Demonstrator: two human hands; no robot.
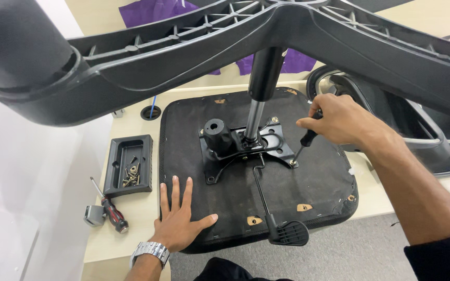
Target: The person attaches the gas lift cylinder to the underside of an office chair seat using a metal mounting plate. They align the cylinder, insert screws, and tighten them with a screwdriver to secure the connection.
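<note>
Overhead, nearest the lens, the black chair base [183,57] spreads its ribbed spokes across the top of the view; its gas cylinder [260,91] drops from about 12 o'clock down into the metal plate [246,148] that lies on the upturned seat cushion [256,171]; the cushion lies flat on the bench [131,208] with its near edge overhanging the bench edge.

Right hand [342,122] sits at 2 o'clock from the plate; its grip is clamped around the handle of a screwdriver [304,143], fingers wrapped tight; the shaft slants down and left, its tip meeting the plate's right corner at about 4 o'clock from the cylinder; whether it sits in a screw head is too small to tell.

Left hand [180,221] lies at 7 o'clock from the plate, palm down on the cushion's near left corner; its grip is apart, fingers spread flat, holding nothing; a metal wristwatch [151,252] circles the wrist.

From the plate a thin lever [266,203] runs toward 6 o'clock and ends in a black paddle by the cushion's near edge.

At 9 o'clock from the cushion a black tray [128,165] holds loose screws; just below it, at 8 o'clock, a second screwdriver [111,208] with a red and black handle lies beside a small grey block [94,215]; purple cloth [152,13] shows at 12 o'clock behind the base.
</note>
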